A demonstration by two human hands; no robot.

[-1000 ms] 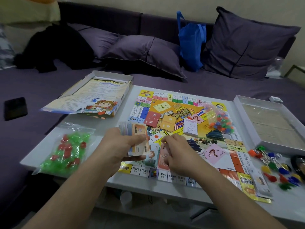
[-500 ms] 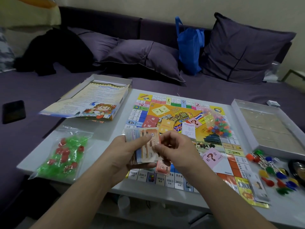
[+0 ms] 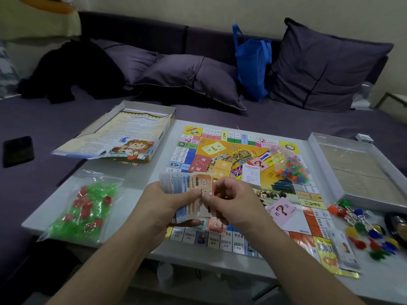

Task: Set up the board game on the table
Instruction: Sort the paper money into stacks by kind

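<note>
Illumination is dim and even, with a cool cast; the source is not visible. The white table (image 3: 141,172) is the brightest surface and carries a soft sheen left of the game board (image 3: 231,164), without hard glare. Beyond the table, the purple sofa (image 3: 55,119) falls into deep shadow and the dark clothing on it loses detail. Wide-angle distortion bends the table's edges. Small print on the board is soft. Beneath the table, detail is murky.

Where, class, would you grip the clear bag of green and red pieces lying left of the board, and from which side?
Pinch the clear bag of green and red pieces at its empty, flat top edge, coming from above; the pieces bulge lower down and would slip.
</note>
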